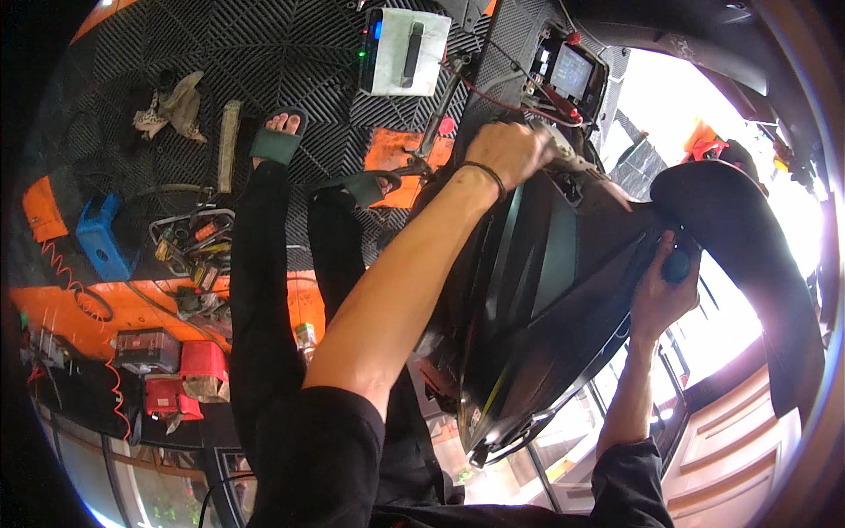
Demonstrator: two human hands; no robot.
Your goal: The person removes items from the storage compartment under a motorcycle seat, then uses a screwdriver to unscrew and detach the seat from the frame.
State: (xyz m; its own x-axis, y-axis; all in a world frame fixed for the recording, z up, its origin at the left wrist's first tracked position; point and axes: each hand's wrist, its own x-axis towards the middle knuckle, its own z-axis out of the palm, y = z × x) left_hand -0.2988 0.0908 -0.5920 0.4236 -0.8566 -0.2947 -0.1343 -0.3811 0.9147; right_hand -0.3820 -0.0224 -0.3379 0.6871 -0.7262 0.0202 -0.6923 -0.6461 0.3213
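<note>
A large glossy black scooter body panel (546, 299) fills the middle of the view. My left hand (510, 151), with a dark band on its wrist, is closed on the panel's upper edge near exposed red wires. My right hand (662, 286) grips a small dark round handle, apparently a tool (678, 264), pressed against the panel's right side. Beyond the right hand curves the black scooter seat (748, 246). My legs in black trousers and green sandals (277, 141) stand on the floor to the left.
Black ribbed floor mats (264, 53) with orange patches lie below. A tray of hand tools (194, 242), a blue stool (101, 238), rags (172, 106), red boxes (202, 361) and a grey charger unit (405, 53) sit around. A small display (570, 72) with wires is above the panel.
</note>
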